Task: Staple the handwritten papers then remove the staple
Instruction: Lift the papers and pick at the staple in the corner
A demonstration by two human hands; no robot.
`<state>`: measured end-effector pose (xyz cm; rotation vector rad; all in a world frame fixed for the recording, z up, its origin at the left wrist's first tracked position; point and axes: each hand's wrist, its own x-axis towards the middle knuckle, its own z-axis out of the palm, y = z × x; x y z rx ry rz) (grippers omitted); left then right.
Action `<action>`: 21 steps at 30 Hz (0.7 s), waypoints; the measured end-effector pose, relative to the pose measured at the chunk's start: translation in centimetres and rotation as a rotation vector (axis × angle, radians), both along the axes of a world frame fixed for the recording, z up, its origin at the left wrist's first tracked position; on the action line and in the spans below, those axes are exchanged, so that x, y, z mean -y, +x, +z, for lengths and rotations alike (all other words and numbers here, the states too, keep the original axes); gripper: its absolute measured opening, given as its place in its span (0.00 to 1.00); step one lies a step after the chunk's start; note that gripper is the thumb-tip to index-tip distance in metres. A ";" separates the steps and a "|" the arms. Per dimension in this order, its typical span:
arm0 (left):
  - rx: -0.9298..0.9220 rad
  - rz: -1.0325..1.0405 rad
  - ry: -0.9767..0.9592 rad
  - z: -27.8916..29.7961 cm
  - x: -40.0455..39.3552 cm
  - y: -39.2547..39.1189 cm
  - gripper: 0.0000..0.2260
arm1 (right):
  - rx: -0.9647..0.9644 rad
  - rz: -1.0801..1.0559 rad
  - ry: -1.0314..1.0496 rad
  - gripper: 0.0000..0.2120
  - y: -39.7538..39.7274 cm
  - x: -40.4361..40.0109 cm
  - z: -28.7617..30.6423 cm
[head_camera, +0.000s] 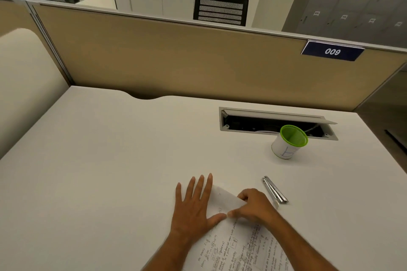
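Note:
The handwritten papers [237,246] lie on the white desk [110,171] near its front edge, with the top corner folded over. My left hand [195,202] rests flat, fingers spread, on the left part of the sheets. My right hand [253,203] pinches the folded corner of the papers between thumb and fingers. A small silver metal stapler [274,189] lies on the desk just right of my right hand, not touched by either hand.
A white cup with a green rim [288,142] stands at the back right, in front of an open cable tray [277,123] set in the desk. A beige partition [176,57] closes off the far edge.

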<state>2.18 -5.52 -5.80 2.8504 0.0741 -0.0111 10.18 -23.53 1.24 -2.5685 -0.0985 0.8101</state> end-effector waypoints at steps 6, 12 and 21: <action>-0.057 0.129 -0.042 1.3 0.9 -0.2 0.49 | 0.036 -0.002 0.018 0.10 -0.3 0.6 1.5; 0.144 0.319 -0.418 5.0 3.4 0.2 0.39 | 0.394 -0.058 0.227 0.13 -1.5 0.8 4.7; 0.266 0.334 -1.647 15.3 7.5 1.0 0.09 | 1.009 0.130 0.391 0.17 -5.1 -1.3 9.4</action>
